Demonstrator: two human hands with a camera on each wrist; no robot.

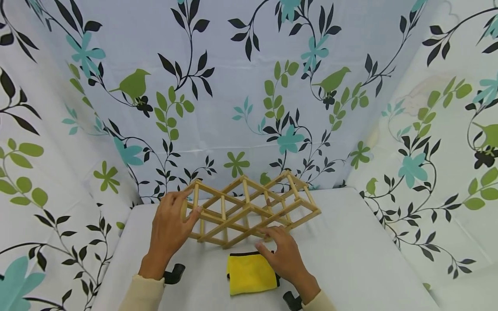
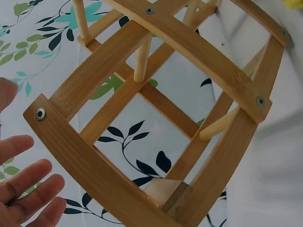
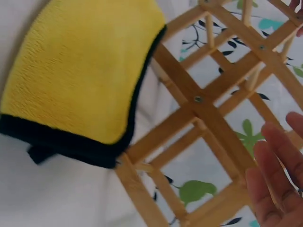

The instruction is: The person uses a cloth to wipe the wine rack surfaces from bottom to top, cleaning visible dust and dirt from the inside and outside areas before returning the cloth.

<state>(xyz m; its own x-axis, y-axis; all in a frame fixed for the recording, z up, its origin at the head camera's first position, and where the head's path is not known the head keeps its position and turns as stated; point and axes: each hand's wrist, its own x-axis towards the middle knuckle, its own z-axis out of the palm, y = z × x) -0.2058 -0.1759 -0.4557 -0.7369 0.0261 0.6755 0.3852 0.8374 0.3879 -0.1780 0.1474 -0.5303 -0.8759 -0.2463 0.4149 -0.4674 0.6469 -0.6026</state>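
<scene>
A lattice rack (image 1: 247,208) of light wooden slats and round dowels, its crossings fixed with metal rivets, stands spread out near the back of the table. At its left end is my left hand (image 1: 167,224), thumb and fingers apart around the end bars. The left wrist view shows those fingers (image 2: 28,194) spread beside a slat (image 2: 102,175), with a gap between. My right hand (image 1: 285,255) is at the rack's lower front edge, right of centre. In the right wrist view its fingers (image 3: 279,184) are extended near the slats, curled round nothing; contact is unclear.
A folded yellow cloth (image 1: 250,274) with black edging lies on the white table (image 1: 350,259), in front of the rack and partly behind my right hand. Floral-patterned curtains (image 1: 218,121) enclose the table at the back and both sides. Black straps are on both wrists.
</scene>
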